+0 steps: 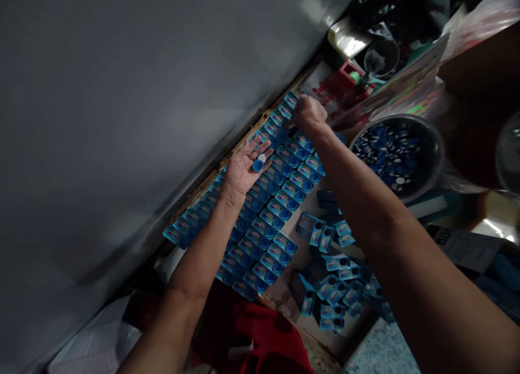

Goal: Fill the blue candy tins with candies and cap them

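My left hand (242,168) is turned palm up over the rows, fingers spread and slightly curled, carrying a few small caps (258,166), blue and white, near the fingers. At the far end of the rows, my right hand (309,111) is closed, knuckles up, over the small blue boxes. Its fingertips point down and are hidden, so what they pinch does not show. Beneath both hands, many blue printed boxes (271,217) stand packed in slanting rows, several with a round blue cap on top.
A round bowl (437,162) full of blue and white caps stands right of my right forearm. Loose blue boxes (337,290), several with dark round holes, lie heaped beside the rows. A grey wall (122,92) runs along the left. Red cloth (268,336) lies in front.
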`<action>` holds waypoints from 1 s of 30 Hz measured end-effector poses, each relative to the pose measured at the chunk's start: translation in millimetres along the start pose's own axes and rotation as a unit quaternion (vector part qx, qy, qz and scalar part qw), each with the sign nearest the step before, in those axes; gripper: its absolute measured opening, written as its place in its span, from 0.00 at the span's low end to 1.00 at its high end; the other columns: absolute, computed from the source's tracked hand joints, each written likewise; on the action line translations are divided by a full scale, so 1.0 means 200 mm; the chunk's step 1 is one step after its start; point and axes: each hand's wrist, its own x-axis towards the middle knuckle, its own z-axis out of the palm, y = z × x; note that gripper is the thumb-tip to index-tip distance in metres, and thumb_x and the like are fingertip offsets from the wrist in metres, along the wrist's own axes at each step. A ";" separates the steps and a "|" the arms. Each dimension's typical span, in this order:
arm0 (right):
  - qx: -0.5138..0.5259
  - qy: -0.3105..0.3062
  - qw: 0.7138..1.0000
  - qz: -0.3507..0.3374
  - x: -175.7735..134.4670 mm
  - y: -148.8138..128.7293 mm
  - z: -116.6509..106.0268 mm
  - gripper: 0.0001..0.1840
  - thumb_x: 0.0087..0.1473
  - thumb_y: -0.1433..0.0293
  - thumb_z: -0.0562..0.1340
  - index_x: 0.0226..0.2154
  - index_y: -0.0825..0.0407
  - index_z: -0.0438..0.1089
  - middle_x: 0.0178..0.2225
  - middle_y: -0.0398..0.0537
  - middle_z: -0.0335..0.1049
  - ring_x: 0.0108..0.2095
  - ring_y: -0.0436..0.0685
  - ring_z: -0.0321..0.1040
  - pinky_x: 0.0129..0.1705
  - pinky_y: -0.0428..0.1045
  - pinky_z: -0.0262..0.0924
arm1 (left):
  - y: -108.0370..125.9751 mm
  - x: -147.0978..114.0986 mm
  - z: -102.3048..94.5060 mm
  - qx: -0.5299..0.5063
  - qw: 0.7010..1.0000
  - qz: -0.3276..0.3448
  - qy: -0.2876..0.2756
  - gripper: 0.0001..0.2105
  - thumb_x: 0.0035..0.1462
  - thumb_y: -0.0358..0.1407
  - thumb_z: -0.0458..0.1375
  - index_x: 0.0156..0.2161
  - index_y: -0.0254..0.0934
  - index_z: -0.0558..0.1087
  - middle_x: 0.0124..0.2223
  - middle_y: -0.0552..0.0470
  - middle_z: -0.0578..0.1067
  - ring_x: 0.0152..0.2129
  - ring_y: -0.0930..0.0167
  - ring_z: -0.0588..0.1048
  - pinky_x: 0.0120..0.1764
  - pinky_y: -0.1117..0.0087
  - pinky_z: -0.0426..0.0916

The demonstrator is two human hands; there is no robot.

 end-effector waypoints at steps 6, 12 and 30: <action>0.149 0.080 0.965 -0.201 -0.44 -0.02 0.11 0.04 0.57 0.68 0.69 0.36 0.49 0.80 0.37 0.48 0.78 0.39 0.58 0.73 0.43 0.52 0.64 | 0.00 -0.05 0.02 0.002 1.000 0.005 0.025 0.20 0.74 0.45 0.50 0.60 0.40 0.76 0.51 0.44 0.84 0.46 0.64 0.83 0.53 0.61 0.77; 0.152 -0.011 0.920 -0.360 -0.85 0.00 0.27 0.09 0.64 0.68 0.64 0.35 0.43 0.82 0.45 0.48 0.78 0.44 0.58 0.74 0.46 0.51 0.64 | -0.03 -0.01 0.02 0.017 0.999 -0.026 0.018 0.23 0.75 0.46 0.46 0.60 0.35 0.77 0.45 0.44 0.84 0.39 0.67 0.83 0.45 0.68 0.78; 0.103 0.134 0.978 -0.126 0.10 0.22 0.12 0.06 0.55 0.65 0.68 0.28 0.48 0.77 0.31 0.48 0.76 0.41 0.63 0.76 0.47 0.58 0.71 | 0.03 0.05 0.05 0.009 1.000 0.021 0.012 0.20 0.73 0.48 0.50 0.55 0.41 0.79 0.50 0.46 0.84 0.52 0.64 0.81 0.58 0.58 0.72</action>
